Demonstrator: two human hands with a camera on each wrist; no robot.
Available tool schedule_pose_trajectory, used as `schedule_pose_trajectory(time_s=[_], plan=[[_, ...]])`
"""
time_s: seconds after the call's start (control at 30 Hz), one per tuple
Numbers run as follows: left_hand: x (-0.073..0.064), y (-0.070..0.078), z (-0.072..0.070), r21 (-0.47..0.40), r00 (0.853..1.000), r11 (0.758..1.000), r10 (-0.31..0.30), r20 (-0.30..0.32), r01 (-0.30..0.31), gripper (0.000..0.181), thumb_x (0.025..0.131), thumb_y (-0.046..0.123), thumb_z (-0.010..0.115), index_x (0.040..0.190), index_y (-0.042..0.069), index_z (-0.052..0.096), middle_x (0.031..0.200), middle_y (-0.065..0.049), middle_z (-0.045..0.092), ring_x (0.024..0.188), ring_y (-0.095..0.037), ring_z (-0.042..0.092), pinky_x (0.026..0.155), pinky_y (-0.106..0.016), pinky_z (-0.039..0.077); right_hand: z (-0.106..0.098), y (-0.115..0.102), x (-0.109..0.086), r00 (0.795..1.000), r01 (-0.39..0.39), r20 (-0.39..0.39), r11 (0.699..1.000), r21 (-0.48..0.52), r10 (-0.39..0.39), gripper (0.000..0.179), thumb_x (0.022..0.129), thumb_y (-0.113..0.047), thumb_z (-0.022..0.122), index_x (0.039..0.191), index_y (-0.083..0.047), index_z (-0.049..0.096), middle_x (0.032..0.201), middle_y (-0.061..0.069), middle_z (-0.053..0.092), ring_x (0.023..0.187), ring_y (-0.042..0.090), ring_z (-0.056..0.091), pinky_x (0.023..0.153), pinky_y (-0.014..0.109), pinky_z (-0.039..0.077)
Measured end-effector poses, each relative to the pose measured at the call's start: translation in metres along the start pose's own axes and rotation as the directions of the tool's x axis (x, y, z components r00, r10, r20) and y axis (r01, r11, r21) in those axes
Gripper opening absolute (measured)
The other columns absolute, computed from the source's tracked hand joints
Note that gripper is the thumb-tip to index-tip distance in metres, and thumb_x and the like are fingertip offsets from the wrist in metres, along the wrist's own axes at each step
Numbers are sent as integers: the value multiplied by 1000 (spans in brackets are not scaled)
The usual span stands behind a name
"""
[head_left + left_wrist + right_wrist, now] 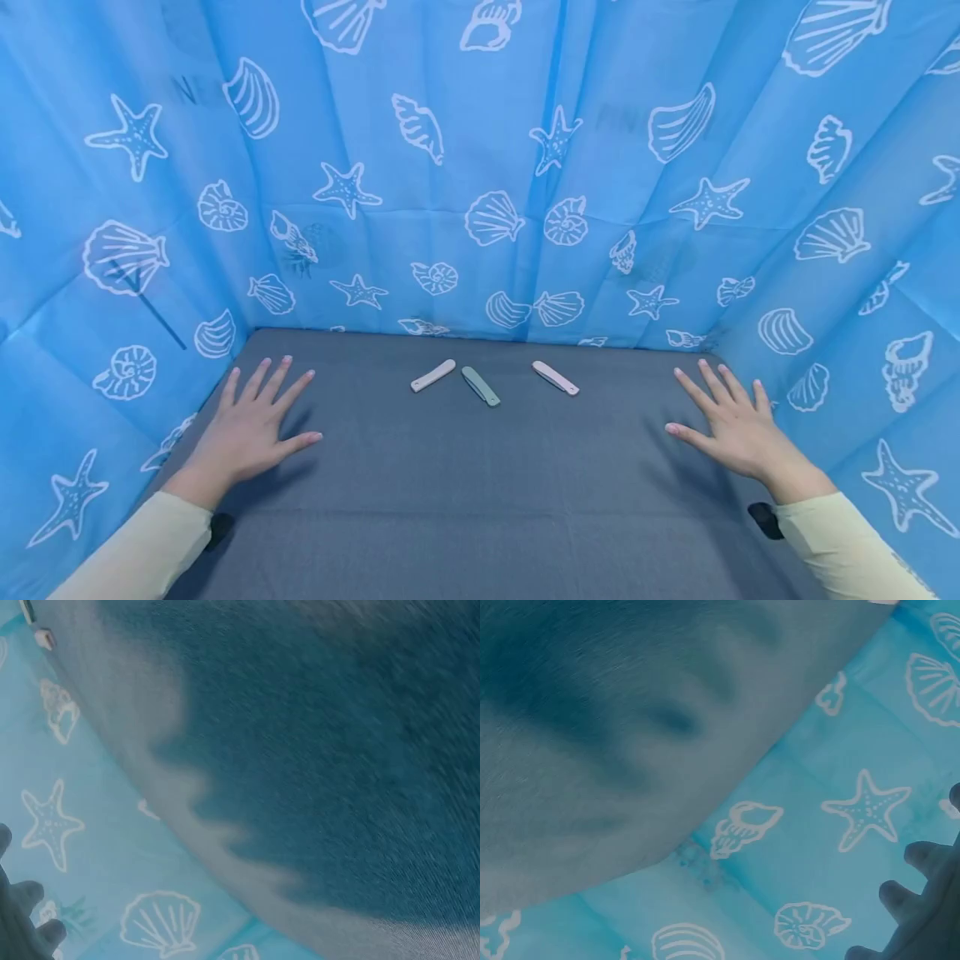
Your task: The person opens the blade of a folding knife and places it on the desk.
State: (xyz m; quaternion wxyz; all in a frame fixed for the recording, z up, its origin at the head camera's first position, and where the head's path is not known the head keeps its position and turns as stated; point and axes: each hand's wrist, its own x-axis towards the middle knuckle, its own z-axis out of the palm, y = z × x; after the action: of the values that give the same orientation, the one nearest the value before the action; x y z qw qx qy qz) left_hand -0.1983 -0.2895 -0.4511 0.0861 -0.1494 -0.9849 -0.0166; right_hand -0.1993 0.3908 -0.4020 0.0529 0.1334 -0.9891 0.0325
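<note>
Clock positions are read from the centre of the head view. A blue curtain [405, 183], printed with white shells and starfish, walls the grey table [450, 467] at left, rear and right, limiting room on each hand's outer side. At 8 o'clock: left hand [251, 429], fingers and thumb spread, above the table; one cream sleeve [135, 550], one black device [220, 531] at the wrist. At 7: first pale folding tool [432, 376], far end aimed at 2 o'clock. At 6: green folding tool [480, 387], near end aimed between 4 and 5, lying between the pale pair. Between 4 and 5: second pale folding tool [556, 377], well apart from the right hand. Tool count: three, near the rear edge. At 4: right hand [738, 429], likewise spread, second cream sleeve [847, 542], second black device [765, 521].
</note>
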Motion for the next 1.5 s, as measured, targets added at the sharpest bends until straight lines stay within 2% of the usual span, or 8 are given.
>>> schedule_pose_trajectory(time_s=[0.2, 0.43, 0.63, 0.87, 1.1, 1.3, 1.5], plan=[[3, 5, 0, -40, 1000, 999, -1, -17, 1, 97, 86, 77, 53, 158, 16, 29, 162, -23, 21, 147, -48, 15, 114, -68, -2, 0, -6, 2, 999, 20, -38, 998, 55, -18, 88, 95, -57, 58, 161, -17, 16, 160, 32, 14, 146, 54, 6, 105, 78, 1], [13, 16, 6, -67, 996, 997, 41, -74, -46, 92, 88, 72, 57, 156, 17, 34, 161, -21, 26, 146, -46, 22, 114, -66, 8, 2, -11, 5, 997, 15, -77, 996, 84, -9, 83, 97, -53, 58, 160, -16, 21, 157, 34, 20, 142, 57, 14, 104, 78, 8], [27, 33, 8, -107, 989, 991, 64, -131, -78, 87, 87, 67, 62, 154, 16, 39, 159, -19, 32, 144, -42, 29, 116, -63, 13, 2, -23, 10, 998, 26, -55, 989, 143, -18, 79, 97, -51, 59, 158, -12, 27, 156, 34, 23, 139, 58, 19, 105, 77, 10], [40, 50, 9, -119, 980, 986, 91, -179, -113, 83, 87, 64, 65, 151, 16, 44, 156, -15, 39, 141, -38, 36, 116, -59, 21, 2, -35, 19, 1000, 14, 8, 972, 233, -16, 76, 100, -49, 56, 159, -12, 24, 159, 32, 19, 141, 58, 16, 106, 75, 10], [58, 74, 4, -166, 974, 976, 109, -196, -143, 77, 90, 63, 61, 149, 15, 47, 153, -14, 44, 138, -36, 41, 113, -58, 28, 4, -48, 33, 999, 32, -30, 958, 284, -25, 74, 101, -47, 56, 158, -9, 28, 158, 31, 22, 140, 57, 21, 103, 77, 18], [70, 91, 5, -187, 967, 970, 112, -229, -157, 75, 94, 67, 51, 146, 14, 50, 145, -13, 52, 131, -34, 50, 109, -56, 36, 4, -58, 46, 1000, 15, -9, 940, 340, -13, 71, 102, -49, 51, 156, -8, 32, 159, 28, 22, 141, 56, 21, 104, 75, 22], [81, 107, 10, -201, 966, 966, 115, -234, -163, 69, 95, 60, 56, 145, 13, 51, 139, -11, 57, 127, -32, 53, 107, -54, 39, 8, -61, 62, 1000, 11, -29, 937, 349, -1, 70, 103, -52, 47, 153, -3, 36, 157, 30, 27, 141, 54, 24, 107, 72, 21]])
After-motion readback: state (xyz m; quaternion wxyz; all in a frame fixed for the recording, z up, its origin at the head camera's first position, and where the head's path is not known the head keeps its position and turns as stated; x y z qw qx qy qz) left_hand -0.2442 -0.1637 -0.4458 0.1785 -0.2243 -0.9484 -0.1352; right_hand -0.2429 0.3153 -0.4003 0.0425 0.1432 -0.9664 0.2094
